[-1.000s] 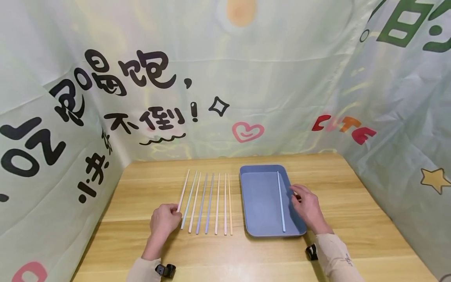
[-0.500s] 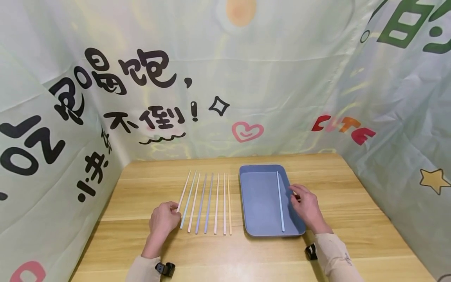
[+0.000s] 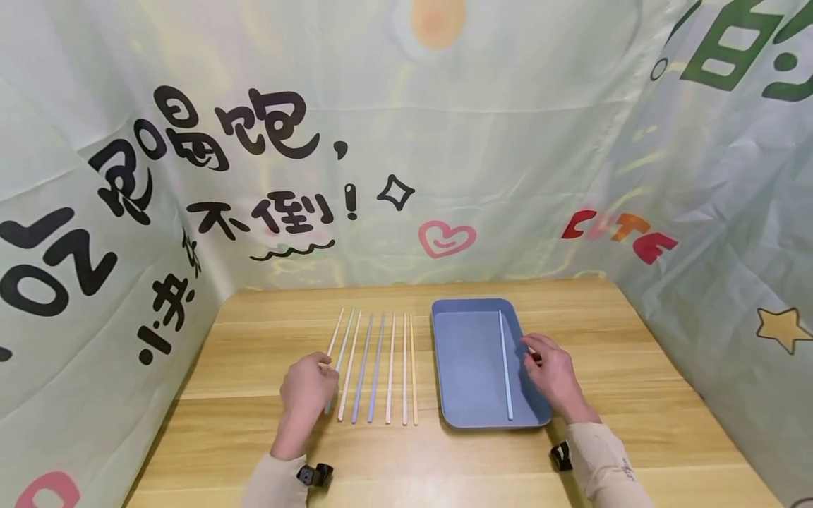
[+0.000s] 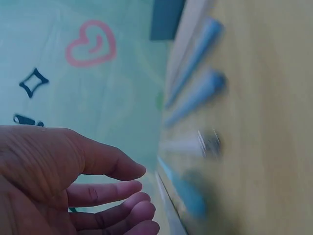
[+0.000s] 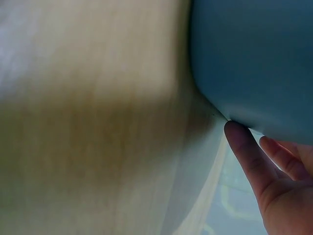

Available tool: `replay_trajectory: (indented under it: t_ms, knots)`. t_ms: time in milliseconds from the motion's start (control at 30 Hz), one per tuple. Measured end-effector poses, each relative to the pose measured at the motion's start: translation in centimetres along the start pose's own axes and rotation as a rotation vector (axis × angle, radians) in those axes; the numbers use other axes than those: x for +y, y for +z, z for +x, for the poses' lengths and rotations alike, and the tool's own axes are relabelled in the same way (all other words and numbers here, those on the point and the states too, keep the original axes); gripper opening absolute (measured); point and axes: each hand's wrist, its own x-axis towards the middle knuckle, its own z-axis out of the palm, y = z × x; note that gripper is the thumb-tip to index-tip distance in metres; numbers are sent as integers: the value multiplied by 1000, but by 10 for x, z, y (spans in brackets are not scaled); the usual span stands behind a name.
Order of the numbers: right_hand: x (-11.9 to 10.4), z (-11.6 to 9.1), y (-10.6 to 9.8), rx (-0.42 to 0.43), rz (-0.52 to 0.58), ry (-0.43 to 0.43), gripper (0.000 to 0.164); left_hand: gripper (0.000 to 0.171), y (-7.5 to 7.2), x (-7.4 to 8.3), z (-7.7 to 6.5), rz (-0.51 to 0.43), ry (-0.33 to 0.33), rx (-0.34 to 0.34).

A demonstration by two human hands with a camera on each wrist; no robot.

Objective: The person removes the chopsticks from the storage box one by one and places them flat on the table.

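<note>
Several pastel chopsticks lie side by side on the wooden table. My left hand (image 3: 309, 391) is over the left end of this row, covering part of the pink chopstick (image 3: 335, 330) and the light blue chopstick (image 3: 345, 346). In the left wrist view, thumb and fingers are loosely bent with nothing between them, beside the light blue chopstick (image 4: 188, 191). A blue-grey tray (image 3: 466, 374) stands to the right, one light blue chopstick (image 3: 505, 367) lying lengthwise inside. My right hand (image 3: 555, 377) touches the tray's right side; the right wrist view shows a fingertip (image 5: 237, 128) against its outer edge.
The row continues rightward with two lilac chopsticks, pink ones and a yellow chopstick (image 3: 414, 374) nearest the tray. A printed cloth (image 3: 508, 155) surrounds the wooden table (image 3: 394, 466) at its back and sides. Each wrist carries a small black camera (image 3: 315, 475).
My left hand has moved slightly right, from the lower end of the leftmost pink chopstick to over the light blue one beside it. The right hand and tray stay in place.
</note>
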Motion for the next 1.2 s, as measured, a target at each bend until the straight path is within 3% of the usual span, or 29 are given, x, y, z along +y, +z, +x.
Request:
replay_trajectory:
  t_ms: [167,467,633,800,1000,1200]
  knots:
    - [0,0,-1,-1,3,-2,34,24,16,35,-3,-64,87,49]
    - [-1,0,-2,0,4,7,35,25,51,90,-18,-197,241,41]
    - [1,1,-1,5,2,6,35,34,65,115,-20,-359,297,44]
    - [1,1,-3,14,-3,1,34,39,81,142,-23,-502,329,-39]
    - [-4,2,-2,6,11,4,34,38,99,162,-27,-491,337,-143]
    - [-4,-1,-2,-11,4,20,35,36,123,174,-31,-469,276,-243]
